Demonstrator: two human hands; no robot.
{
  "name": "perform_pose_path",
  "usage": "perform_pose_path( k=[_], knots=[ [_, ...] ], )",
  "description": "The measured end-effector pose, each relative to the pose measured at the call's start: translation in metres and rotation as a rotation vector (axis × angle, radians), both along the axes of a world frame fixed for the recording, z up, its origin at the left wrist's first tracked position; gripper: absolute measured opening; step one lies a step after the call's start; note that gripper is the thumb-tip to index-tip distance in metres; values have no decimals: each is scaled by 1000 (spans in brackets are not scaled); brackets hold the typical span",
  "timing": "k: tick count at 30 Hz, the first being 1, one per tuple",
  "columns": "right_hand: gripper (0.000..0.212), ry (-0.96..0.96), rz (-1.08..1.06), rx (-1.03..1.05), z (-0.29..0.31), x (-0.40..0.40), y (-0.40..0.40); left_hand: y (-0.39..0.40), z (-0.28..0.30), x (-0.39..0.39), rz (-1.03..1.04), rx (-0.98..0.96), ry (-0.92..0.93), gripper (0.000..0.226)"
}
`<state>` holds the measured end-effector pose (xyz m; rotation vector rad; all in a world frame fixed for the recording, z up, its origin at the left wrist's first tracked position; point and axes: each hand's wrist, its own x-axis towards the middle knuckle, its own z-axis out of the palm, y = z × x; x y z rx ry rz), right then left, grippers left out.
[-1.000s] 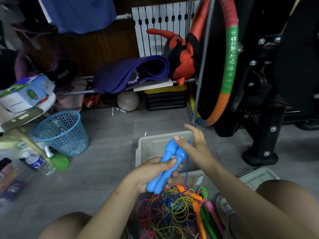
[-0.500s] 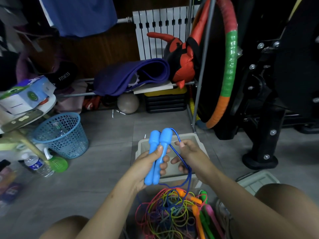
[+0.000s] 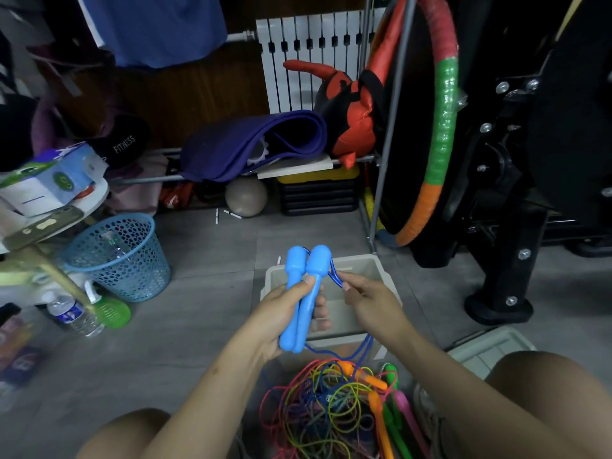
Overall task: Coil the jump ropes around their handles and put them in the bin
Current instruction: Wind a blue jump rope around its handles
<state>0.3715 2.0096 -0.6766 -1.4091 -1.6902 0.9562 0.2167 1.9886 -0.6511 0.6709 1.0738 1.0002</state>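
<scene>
Blue handles [image 3: 306, 294] stand side by side, nearly upright, gripped low in the left hand [image 3: 284, 318], thumb pressed across their front and fingers curled behind. Just right of that hand, the right hand [image 3: 369, 301] pinches the blue rope [image 3: 335, 274] where it loops down from the handle tops. Under both hands sits the beige bin [image 3: 376, 270]. Below the wrists, nearer the person, lies a tangle of coloured ropes [image 3: 326, 405], into which the blue rope trails.
</scene>
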Motion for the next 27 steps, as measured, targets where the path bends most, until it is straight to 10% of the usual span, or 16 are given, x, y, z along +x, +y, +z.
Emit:
perform_pose_path(
  k=[10, 27],
  knots=[
    [18, -672, 267, 328, 10, -4, -6, 3, -15, -1, -33, 85, 273, 6],
    [6, -516, 378, 373, 29, -2, -11, 2, -3, -7, -659, 426, 1018, 20]
  ],
)
